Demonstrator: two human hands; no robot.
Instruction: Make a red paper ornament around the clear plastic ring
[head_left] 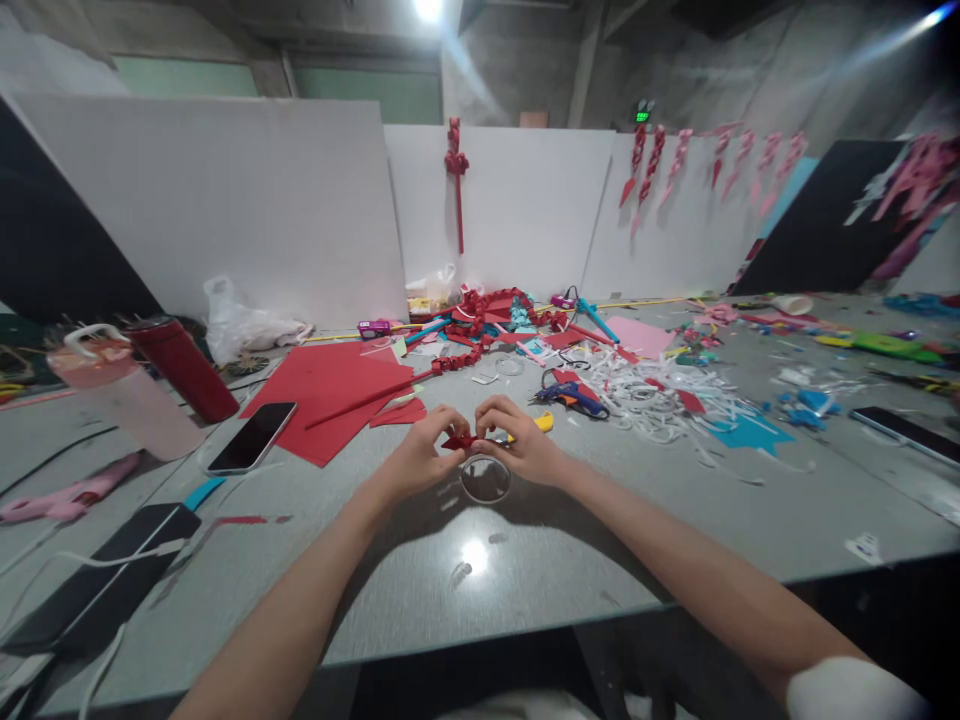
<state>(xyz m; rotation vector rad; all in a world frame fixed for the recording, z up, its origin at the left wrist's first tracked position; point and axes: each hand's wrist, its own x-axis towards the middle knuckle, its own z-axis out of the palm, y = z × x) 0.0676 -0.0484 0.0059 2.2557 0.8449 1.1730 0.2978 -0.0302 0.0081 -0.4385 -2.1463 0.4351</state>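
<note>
Between my two hands is a small folded red piece [460, 441], paper or foam by its look. My left hand [426, 452] pinches its left side, and my right hand [517, 440] has its fingertips closed on the right end. Just below them on the table lies a round, dark, shiny disc [486, 480] with a pale rim. A yellow-handled cutter [541, 423] rests partly behind my right hand. Beyond my hands lie red sheets [330, 385] with a long thin red strip [367, 398] across them. The exact folds of the held piece are too small to make out.
A blue glue gun [574, 397] and a heap of white strips [660, 405] lie right of centre. On the left are a phone [253, 438], a pink bottle [124, 395], a red bottle [184, 368] and a black power bank [105, 575] with cables. White panels [510, 210] stand behind.
</note>
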